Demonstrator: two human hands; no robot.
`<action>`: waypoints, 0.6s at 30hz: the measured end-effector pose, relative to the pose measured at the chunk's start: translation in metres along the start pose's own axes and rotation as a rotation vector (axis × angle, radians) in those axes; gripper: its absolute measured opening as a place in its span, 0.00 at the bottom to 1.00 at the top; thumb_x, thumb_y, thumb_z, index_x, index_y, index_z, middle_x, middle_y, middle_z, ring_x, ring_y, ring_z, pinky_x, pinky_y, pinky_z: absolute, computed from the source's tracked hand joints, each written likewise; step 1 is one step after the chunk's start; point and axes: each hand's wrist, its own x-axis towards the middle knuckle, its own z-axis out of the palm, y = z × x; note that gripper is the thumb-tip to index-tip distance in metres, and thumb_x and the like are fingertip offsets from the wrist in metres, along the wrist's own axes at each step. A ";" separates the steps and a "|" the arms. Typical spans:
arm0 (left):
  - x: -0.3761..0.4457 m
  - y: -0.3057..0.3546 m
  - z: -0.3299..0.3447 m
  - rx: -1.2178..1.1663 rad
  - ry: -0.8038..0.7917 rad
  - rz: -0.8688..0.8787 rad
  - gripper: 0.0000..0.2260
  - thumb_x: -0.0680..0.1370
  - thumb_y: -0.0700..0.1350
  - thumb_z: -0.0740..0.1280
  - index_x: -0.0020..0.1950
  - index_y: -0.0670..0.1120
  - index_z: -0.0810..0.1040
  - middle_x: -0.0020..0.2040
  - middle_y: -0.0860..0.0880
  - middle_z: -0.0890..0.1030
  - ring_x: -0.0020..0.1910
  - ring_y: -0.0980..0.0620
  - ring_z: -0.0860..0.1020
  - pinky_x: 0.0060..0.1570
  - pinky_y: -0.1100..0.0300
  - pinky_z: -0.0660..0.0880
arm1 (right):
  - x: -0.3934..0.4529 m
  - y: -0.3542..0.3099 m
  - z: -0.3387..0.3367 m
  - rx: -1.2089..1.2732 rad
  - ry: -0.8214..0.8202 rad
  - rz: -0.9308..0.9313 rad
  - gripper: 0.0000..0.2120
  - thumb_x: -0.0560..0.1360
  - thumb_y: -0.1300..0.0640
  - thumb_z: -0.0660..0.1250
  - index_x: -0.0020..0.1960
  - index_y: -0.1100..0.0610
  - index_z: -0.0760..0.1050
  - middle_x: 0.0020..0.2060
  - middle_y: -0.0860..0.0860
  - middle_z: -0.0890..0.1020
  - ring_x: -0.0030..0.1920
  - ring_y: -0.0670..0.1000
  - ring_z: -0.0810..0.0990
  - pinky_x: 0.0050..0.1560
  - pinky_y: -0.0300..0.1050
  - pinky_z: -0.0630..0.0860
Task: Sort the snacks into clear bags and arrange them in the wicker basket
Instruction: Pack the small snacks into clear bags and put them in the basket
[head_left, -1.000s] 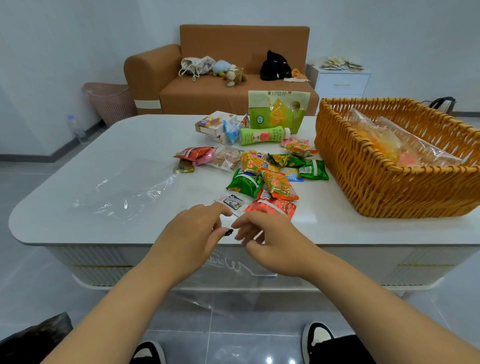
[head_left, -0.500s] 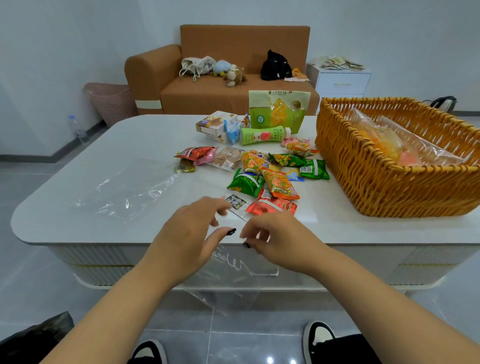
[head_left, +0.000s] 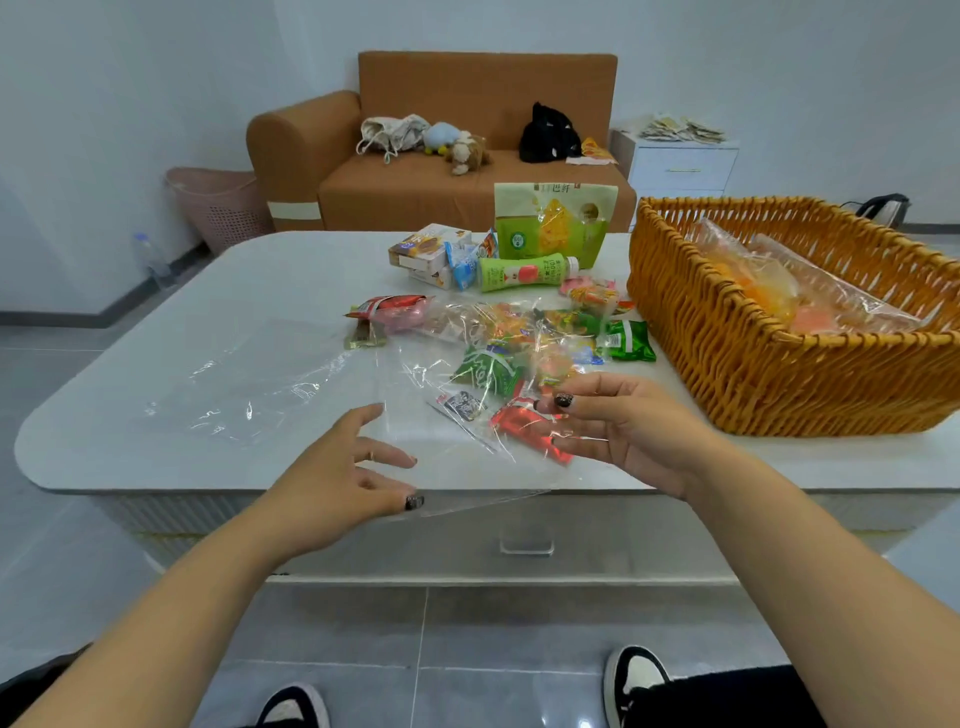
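Note:
A clear bag (head_left: 457, 431) is stretched in the air between my two hands, above the table's near edge. My left hand (head_left: 348, 473) pinches its lower left edge with the thumb. My right hand (head_left: 628, 431) holds its right side, fingers spread. Through the plastic I see the loose snack packets (head_left: 488, 369) in a pile on the white table (head_left: 291, 275), a red one (head_left: 524, 428) nearest me. The wicker basket (head_left: 727, 364) stands at the right with filled clear bags (head_left: 810, 296) inside.
Another clear bag (head_left: 249, 384) lies flat on the table's left half. Behind the pile are a green bottle (head_left: 524, 273) on its side, a tall green pouch (head_left: 550, 218) and small boxes (head_left: 426, 249). A brown sofa (head_left: 467, 197) stands beyond the table.
My hands were close together at the table's edge, fingering the bag's mouth. They have moved apart and lifted, and the bag now spreads wide between them over the near snacks.

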 end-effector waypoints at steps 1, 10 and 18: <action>0.000 0.001 0.002 0.042 0.028 0.046 0.38 0.71 0.38 0.76 0.75 0.54 0.60 0.50 0.54 0.84 0.42 0.57 0.84 0.51 0.52 0.80 | -0.001 -0.003 -0.001 0.024 -0.021 0.026 0.07 0.76 0.71 0.62 0.52 0.66 0.76 0.46 0.60 0.84 0.43 0.59 0.85 0.37 0.46 0.83; 0.005 -0.003 -0.002 0.091 0.048 0.173 0.31 0.71 0.40 0.76 0.69 0.58 0.69 0.47 0.56 0.84 0.44 0.58 0.84 0.49 0.60 0.77 | -0.006 -0.007 -0.011 0.021 -0.320 0.199 0.15 0.73 0.64 0.60 0.52 0.60 0.84 0.37 0.61 0.84 0.36 0.56 0.85 0.37 0.47 0.83; 0.006 -0.002 0.006 0.693 0.122 0.362 0.29 0.74 0.58 0.70 0.72 0.63 0.64 0.51 0.63 0.74 0.45 0.60 0.73 0.48 0.62 0.73 | -0.009 0.003 0.006 -0.157 -0.618 0.170 0.20 0.77 0.66 0.64 0.68 0.54 0.74 0.65 0.58 0.76 0.66 0.61 0.74 0.67 0.61 0.68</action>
